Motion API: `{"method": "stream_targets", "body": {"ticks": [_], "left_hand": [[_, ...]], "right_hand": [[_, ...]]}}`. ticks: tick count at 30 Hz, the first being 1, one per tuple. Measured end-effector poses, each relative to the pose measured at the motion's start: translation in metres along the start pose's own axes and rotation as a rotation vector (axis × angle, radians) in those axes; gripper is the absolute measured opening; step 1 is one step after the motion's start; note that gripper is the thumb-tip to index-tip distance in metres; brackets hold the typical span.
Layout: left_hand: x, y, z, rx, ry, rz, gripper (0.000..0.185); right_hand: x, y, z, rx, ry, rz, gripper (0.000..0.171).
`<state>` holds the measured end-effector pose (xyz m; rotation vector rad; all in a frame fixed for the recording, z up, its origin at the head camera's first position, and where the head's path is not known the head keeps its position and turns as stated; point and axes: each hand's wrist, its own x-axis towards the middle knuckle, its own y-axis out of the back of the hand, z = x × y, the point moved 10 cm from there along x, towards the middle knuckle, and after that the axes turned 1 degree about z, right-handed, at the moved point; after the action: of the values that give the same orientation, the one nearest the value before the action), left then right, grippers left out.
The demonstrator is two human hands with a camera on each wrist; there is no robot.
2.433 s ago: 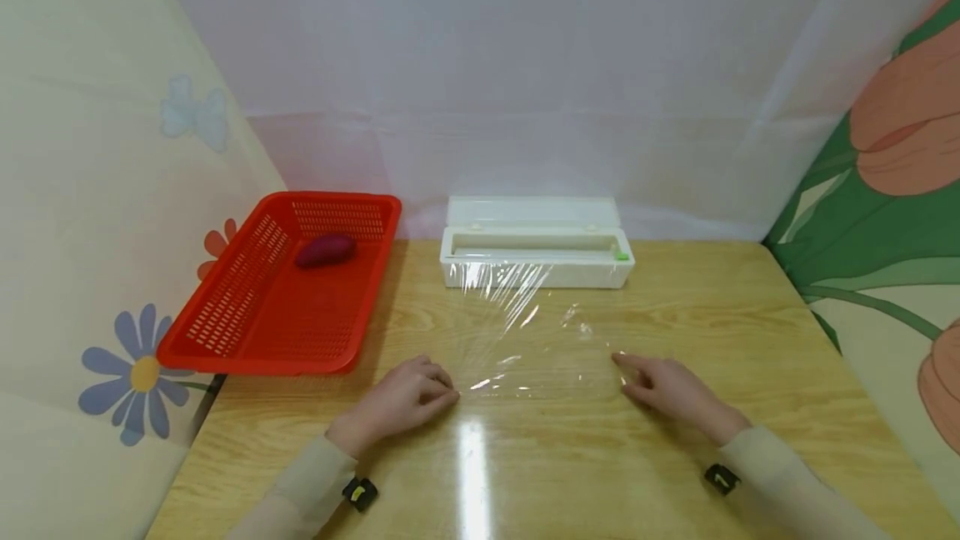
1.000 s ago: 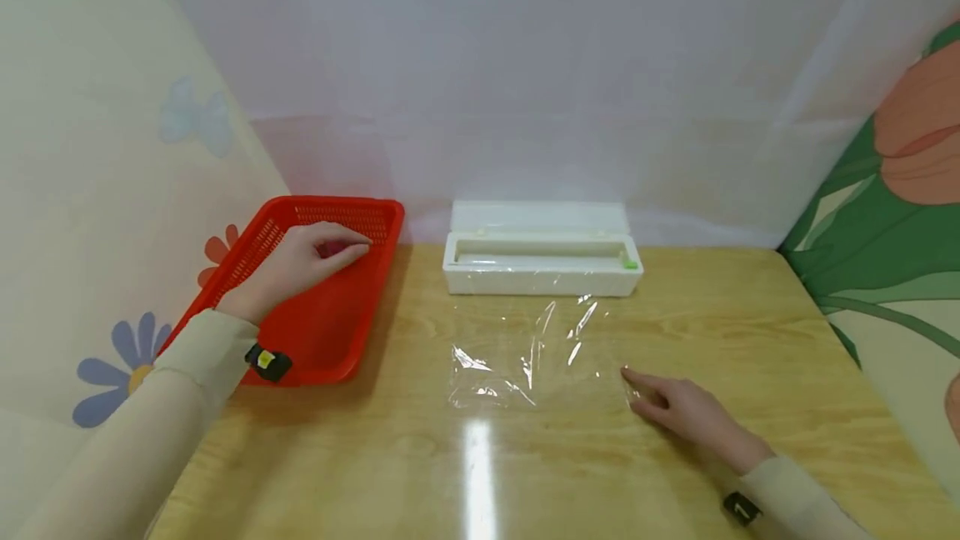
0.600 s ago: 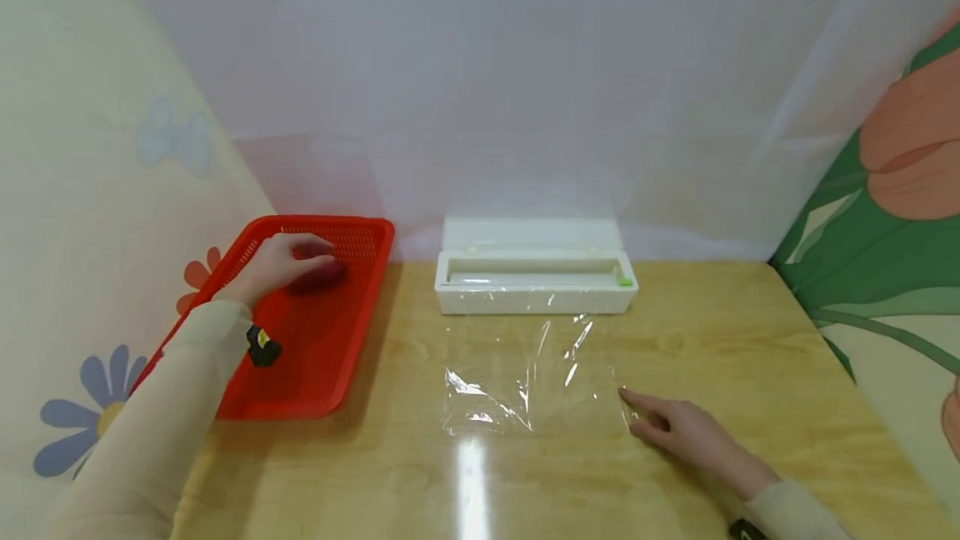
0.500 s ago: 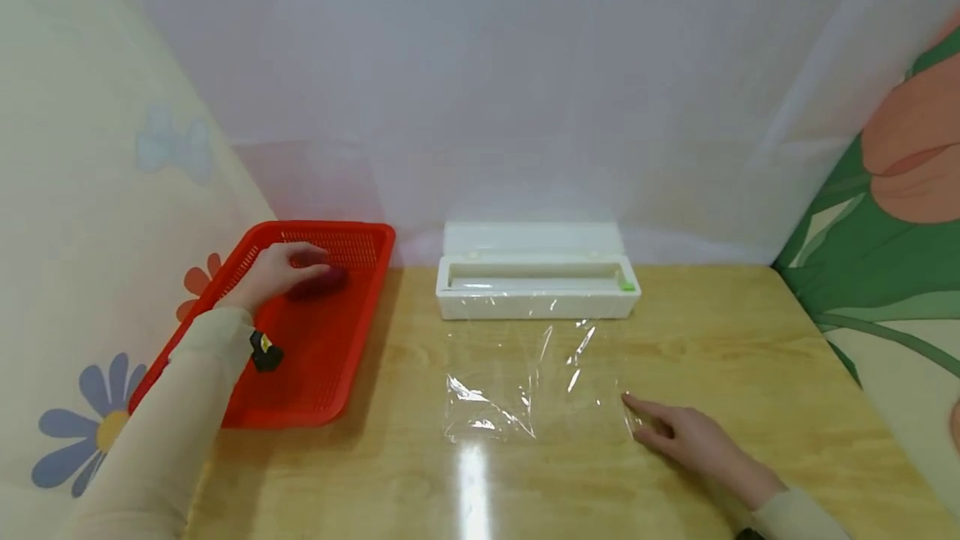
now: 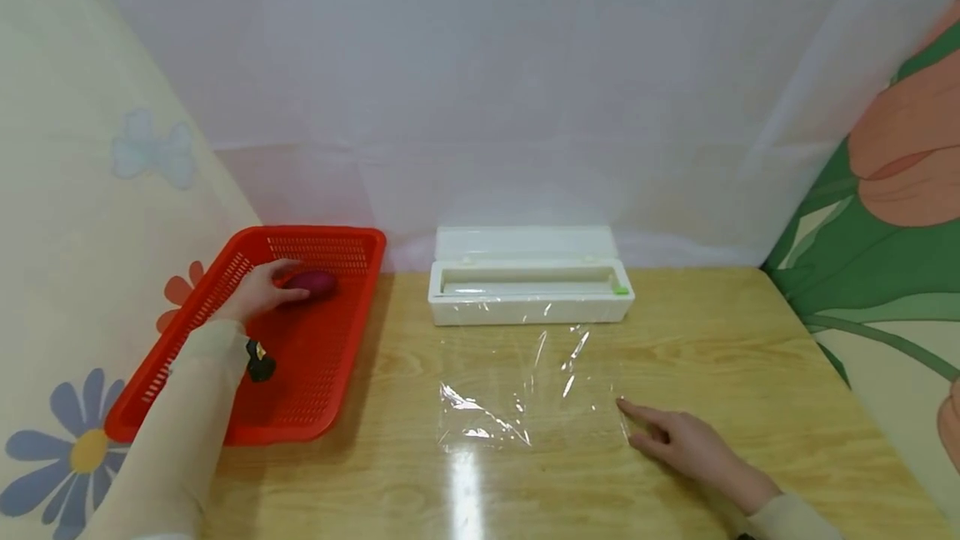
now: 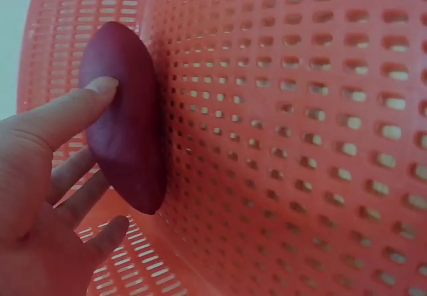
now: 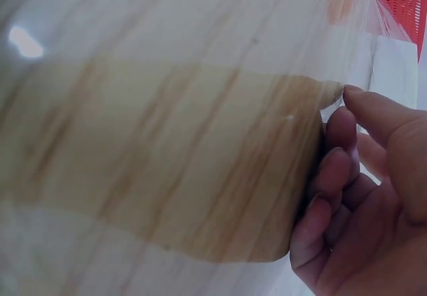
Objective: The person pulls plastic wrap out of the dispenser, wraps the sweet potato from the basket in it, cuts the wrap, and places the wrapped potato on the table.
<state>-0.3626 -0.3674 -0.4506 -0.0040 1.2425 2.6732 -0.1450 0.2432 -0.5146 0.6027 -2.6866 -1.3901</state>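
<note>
In the head view my left hand (image 5: pixel 258 290) reaches into the red basket (image 5: pixel 352 357) and grips a purple sweet potato (image 5: pixel 315 282). The left wrist view shows the thumb lying across the sweet potato (image 6: pixel 130 136), with fingers partly hidden behind it. Clear cling film (image 5: pixel 487 407) stretches forward from a white dispenser box (image 5: pixel 532 312) and lies over the table. At the film's near right corner, my right hand (image 5: pixel 686 444) pinches its edge. Up close in the right wrist view, the right hand (image 7: pixel 360 169) has thumb and index meeting at the film edge, other fingers curled.
The dispenser's lid (image 5: pixel 525 242) stands raised against the pale backdrop cloth (image 5: pixel 510 107). A green piece (image 5: pixel 620 290) sits at the box's right end. Wooden table (image 5: pixel 697 340) surface extends around the film. Flower-printed cloths hang at left and right.
My left hand has let go of the film's left corner, moved into the basket and closed round the sweet potato. The right hand keeps its hold. The head view has tilted slightly.
</note>
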Motion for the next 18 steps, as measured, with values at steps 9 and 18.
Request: {"method": "stream_targets", "body": {"ticks": [9, 18], "left_hand": [[0.004, -0.014, -0.007, -0.032, 0.024, -0.036, 0.067], [0.000, -0.011, -0.011, -0.005, 0.062, -0.048, 0.068]], "right_hand": [[0.002, 0.001, 0.001, 0.005, 0.035, 0.012, 0.054], [0.002, 0.001, 0.003, -0.019, 0.059, 0.028, 0.053]]}}
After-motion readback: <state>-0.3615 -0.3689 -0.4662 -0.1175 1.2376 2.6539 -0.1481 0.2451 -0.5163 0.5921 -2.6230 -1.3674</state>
